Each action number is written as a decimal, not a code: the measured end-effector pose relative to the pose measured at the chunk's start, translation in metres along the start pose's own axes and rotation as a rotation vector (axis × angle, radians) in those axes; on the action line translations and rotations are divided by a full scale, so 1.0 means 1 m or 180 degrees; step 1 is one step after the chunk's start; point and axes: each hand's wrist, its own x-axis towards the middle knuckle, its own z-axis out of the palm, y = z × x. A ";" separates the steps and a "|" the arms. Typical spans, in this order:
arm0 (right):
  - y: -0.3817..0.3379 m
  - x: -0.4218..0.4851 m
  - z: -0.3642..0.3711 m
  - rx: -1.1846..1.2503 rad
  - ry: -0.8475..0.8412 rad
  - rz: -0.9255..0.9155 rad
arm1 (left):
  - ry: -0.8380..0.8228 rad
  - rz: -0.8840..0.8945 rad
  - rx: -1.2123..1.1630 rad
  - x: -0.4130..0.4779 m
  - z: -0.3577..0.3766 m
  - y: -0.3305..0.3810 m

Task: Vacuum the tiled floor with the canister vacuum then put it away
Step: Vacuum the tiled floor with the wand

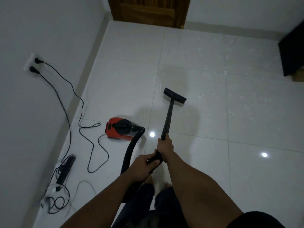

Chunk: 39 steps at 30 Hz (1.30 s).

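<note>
A red and black canister vacuum [119,130] sits on the white tiled floor [246,129] left of centre. Its black hose [130,150] curves from the canister toward me. My right hand [165,145] grips the black wand [167,117] near its lower end. My left hand [142,165] holds the wand's handle end, just behind the right hand. The black floor head [174,96] rests flat on the tile ahead. White crumbs [227,71] lie scattered over the tiles to the right and beyond the head.
A black power cord [72,96] runs from wall sockets [33,65] at the left down across the floor. A black power strip [65,169] and tangled cables lie by the left wall. A wooden door [148,10] stands ahead; dark furniture [294,51] at the right.
</note>
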 end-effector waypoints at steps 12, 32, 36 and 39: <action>0.177 -0.071 -0.027 -0.0445 -0.0054 -0.0150 | -0.0117 0.0030 0.0201 -0.114 0.116 -0.089; 0.326 -0.115 0.023 0.1353 -0.0665 0.0877 | -0.0076 -0.0525 -0.0142 -0.188 0.146 -0.228; 0.351 -0.104 0.044 0.1059 -0.0440 0.0757 | -0.0239 -0.0576 0.0167 -0.184 0.150 -0.258; 0.358 -0.090 0.052 0.0988 -0.0352 0.0693 | -0.0325 -0.0712 0.0305 -0.175 0.152 -0.276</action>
